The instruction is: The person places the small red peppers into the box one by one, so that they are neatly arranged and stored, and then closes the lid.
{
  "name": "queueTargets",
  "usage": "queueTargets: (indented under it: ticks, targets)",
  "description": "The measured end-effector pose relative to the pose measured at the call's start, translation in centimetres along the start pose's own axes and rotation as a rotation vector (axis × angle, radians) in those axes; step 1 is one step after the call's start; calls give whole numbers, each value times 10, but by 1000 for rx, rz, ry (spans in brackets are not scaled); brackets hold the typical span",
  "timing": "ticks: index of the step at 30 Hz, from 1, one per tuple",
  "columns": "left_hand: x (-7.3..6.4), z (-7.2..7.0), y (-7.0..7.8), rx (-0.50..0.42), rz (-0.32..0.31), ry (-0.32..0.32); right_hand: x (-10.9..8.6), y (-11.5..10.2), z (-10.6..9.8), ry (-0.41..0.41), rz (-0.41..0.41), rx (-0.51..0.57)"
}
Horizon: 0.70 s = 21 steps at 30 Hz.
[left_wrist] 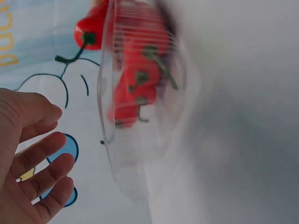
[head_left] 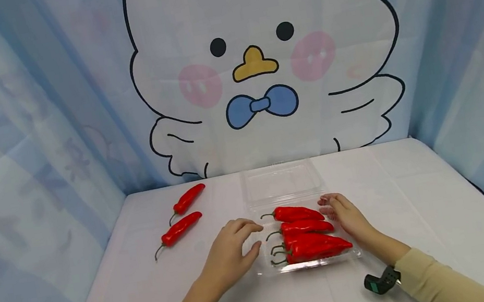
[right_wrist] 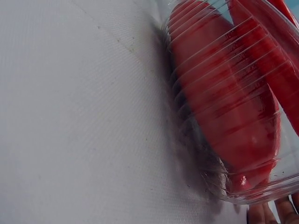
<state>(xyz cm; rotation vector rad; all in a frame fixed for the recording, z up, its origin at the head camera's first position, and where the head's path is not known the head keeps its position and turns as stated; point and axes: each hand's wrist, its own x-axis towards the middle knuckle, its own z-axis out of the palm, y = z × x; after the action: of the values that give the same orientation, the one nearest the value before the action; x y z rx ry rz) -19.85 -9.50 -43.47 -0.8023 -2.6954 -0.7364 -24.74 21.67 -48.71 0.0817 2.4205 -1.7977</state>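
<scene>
Peppers (head_left: 305,227) in clr box (head_left: 306,265): stems L, tips R, crosswise.

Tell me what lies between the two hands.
In the head view, the open clear box, holding red peppers, lies between the left hand and the right hand.

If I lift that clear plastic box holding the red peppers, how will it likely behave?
The box probably flexes, since its ribbed walls look thin. Its lid, folded back open, may swing. The peppers look glossy and lie loose, so they could slide if it tilts.
</scene>
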Motion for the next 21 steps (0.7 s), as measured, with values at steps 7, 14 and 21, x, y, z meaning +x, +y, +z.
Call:
queueTargets:
  ticks: [7, 14, 21]
  targets:
    - [-13, -3, -22, 30, -77, 29, -1, -1, 0, 24, 0, -36]
    - [-27, -5, -46, 84, -173, 6, -1, -2, 1, 41, 6, -37]
    - [-31, -10, -74, 170, -229, -1, -1, -2, 1, 44, -1, -41]
